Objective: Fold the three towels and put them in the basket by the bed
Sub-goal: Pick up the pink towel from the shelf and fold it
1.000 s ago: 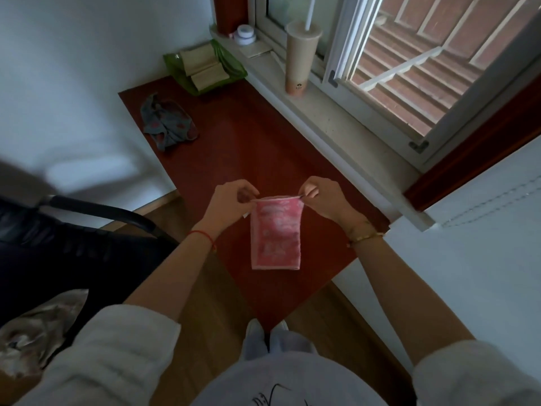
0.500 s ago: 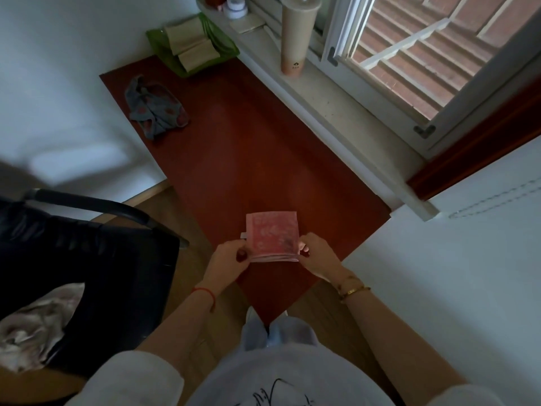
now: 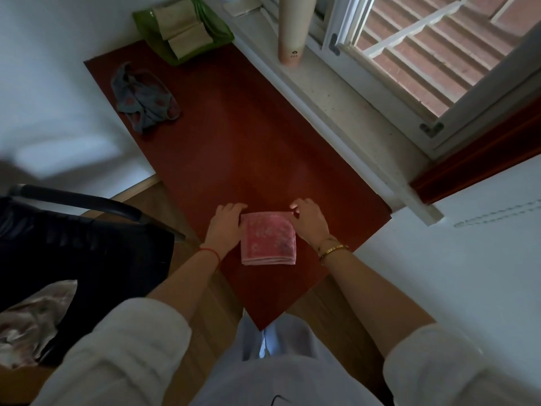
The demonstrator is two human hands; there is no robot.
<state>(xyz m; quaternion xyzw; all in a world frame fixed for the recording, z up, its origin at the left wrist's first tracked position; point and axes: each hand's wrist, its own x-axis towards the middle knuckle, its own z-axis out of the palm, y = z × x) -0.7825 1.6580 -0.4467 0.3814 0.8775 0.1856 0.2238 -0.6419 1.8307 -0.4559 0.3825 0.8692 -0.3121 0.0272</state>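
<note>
A pink towel (image 3: 268, 240) lies folded into a small square on the dark red table (image 3: 234, 148), near its front end. My left hand (image 3: 225, 225) rests on the towel's left edge and my right hand (image 3: 308, 222) on its right edge, both with fingers at its far corners. A grey towel with red spots (image 3: 143, 102) lies crumpled at the table's far left. A green basket (image 3: 181, 27) at the far end holds a folded beige towel (image 3: 187, 36).
A tall beige cup (image 3: 291, 30) stands on the windowsill along the table's right side. A black chair (image 3: 76, 230) stands to the left, with crumpled cloth (image 3: 26, 320) beside it. A white bed surface (image 3: 468, 259) lies to the right.
The pink towel was held up by its top corners, then folded in half toward me. Now it lies flat as a small square and both hands have shifted to its far corners.
</note>
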